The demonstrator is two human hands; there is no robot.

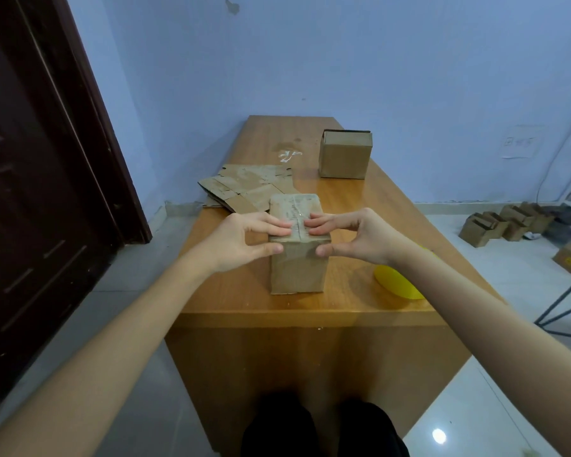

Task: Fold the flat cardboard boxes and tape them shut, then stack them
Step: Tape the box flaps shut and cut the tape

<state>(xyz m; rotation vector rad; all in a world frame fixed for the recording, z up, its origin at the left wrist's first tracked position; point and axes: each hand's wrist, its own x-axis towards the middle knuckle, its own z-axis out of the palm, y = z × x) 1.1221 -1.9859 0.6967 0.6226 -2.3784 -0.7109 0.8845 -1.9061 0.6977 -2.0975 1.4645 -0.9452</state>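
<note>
A folded cardboard box stands near the front of the wooden table, its top flaps closed along a centre seam. My left hand presses straight fingers on the left flap, thumb against the front face. My right hand does the same on the right flap. Flat unfolded boxes lie at the table's left edge behind it. Another folded box stands further back on the right.
A yellow object lies on the table under my right forearm. Crumpled clear tape lies mid-table. Several small boxes sit on the floor at right, near a black stand. A dark door is at left.
</note>
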